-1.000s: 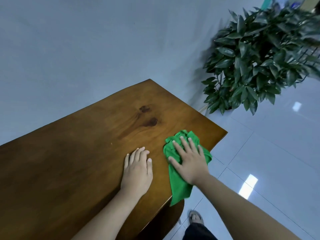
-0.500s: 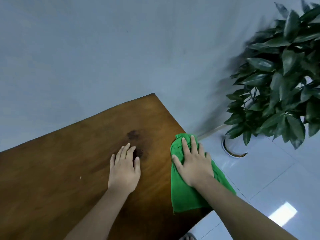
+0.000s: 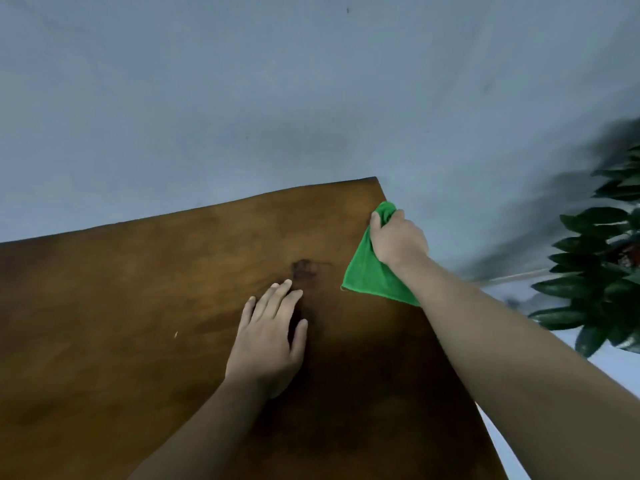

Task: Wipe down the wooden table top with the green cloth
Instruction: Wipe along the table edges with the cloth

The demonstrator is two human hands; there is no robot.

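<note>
The brown wooden table top [image 3: 138, 306] fills the lower left and middle of the view, its far right corner against the wall. My right hand [image 3: 398, 240] grips the bunched green cloth [image 3: 370, 271] near that far right corner, by the table's right edge. A flat flap of cloth trails toward me on the wood. My left hand [image 3: 270, 337] lies flat on the table with fingers apart, palm down, just below a dark knot [image 3: 304, 268] in the wood. Part of the cloth is hidden under my right hand.
A pale grey-blue wall [image 3: 277, 98] stands right behind the table. A leafy potted plant [image 3: 602, 271] stands on the pale floor to the right of the table, close to its right edge. A small pale speck [image 3: 175, 334] lies on the wood at left.
My right hand has pushed the cloth away from me along the right edge toward the far corner and bunched it. The view has shifted left and forward; my left hand stays flat.
</note>
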